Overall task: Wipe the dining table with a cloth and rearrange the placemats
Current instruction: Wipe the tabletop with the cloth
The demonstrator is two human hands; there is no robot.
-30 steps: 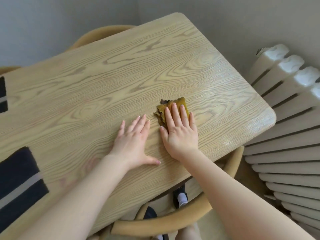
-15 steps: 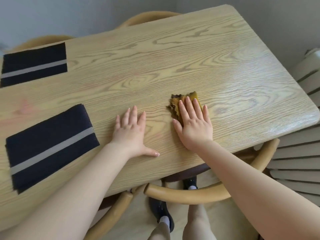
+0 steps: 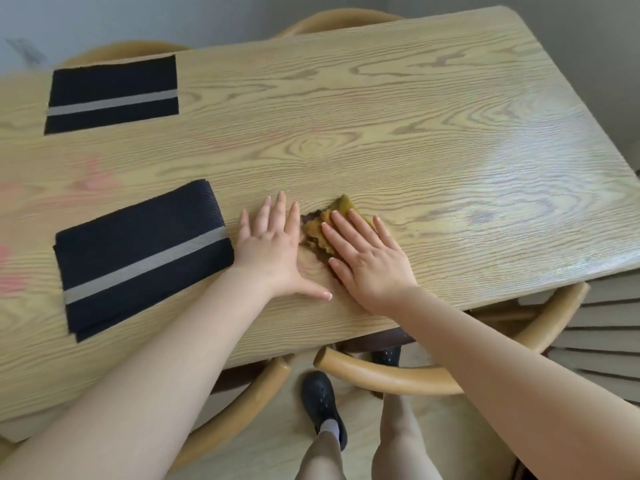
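A light wooden dining table (image 3: 433, 109) fills the view. My right hand (image 3: 367, 261) lies flat, fingers spread, pressing a small mustard-yellow cloth (image 3: 320, 226) onto the tabletop near the front edge. My left hand (image 3: 273, 251) rests flat on the wood just left of the cloth, holding nothing, its edge almost at the near placemat. That folded dark placemat (image 3: 138, 254) with a grey stripe lies at the front left. A second dark striped placemat (image 3: 112, 93) lies at the far left. Faint pink smudges show on the wood at the left.
Curved wooden chair backs (image 3: 398, 374) sit under the front edge, and more chairs (image 3: 339, 20) stand on the far side. A white radiator (image 3: 602, 341) is at the right. My legs and dark shoes (image 3: 322, 403) are below the table edge.
My right hand has slid the cloth leftward along the table toward the placemats, and my left hand moved with it. The view has swung left, bringing both placemats fully into sight.
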